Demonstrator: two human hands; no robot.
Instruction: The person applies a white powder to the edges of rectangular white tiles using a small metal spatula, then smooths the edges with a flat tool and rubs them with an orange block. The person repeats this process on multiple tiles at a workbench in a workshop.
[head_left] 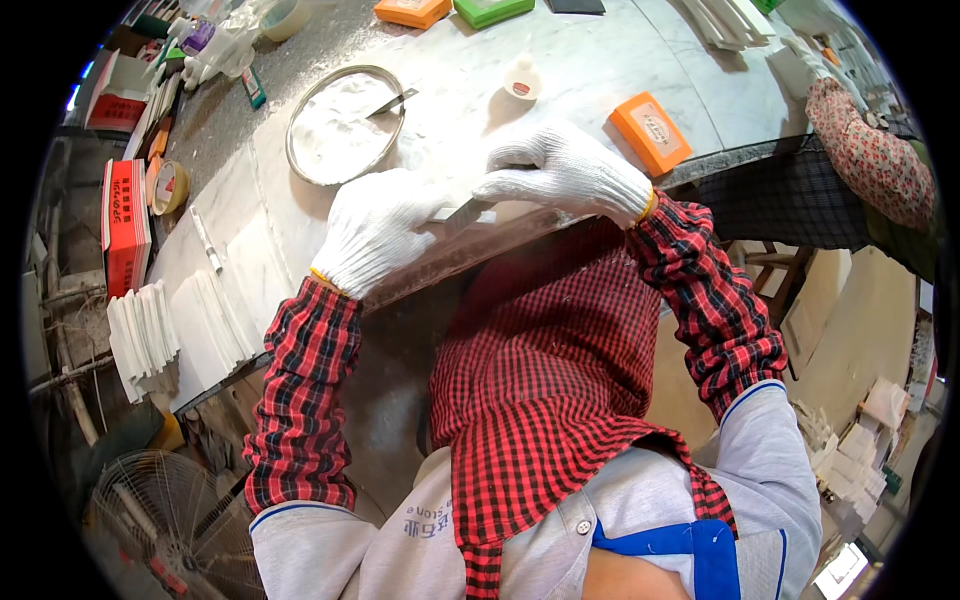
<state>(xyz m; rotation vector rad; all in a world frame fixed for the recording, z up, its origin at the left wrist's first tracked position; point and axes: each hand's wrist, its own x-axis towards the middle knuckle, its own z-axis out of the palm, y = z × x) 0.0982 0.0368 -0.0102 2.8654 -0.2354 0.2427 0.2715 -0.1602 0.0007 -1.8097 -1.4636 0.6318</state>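
Observation:
Both my hands wear white knit gloves and meet over the table's near edge. My left hand [372,228] is closed on one end of a narrow white strip [484,216]. The fingers of my right hand [568,172] pinch a small flat grey metal blade [462,217], which lies against the strip; its grip is hidden in the glove. Just beyond my left hand sits a round metal bowl [291,150] of white powder or paste, with a metal spatula [393,103] resting in it. A small white bottle [522,80] stands beyond my right hand.
An orange box [650,132] lies right of my right hand. Stacked white strips [212,318] line the left table edge, near a pen-like stick [206,238] and a red box [126,215]. Another person's patterned sleeve [868,150] is at the far right. A fan [180,530] stands lower left.

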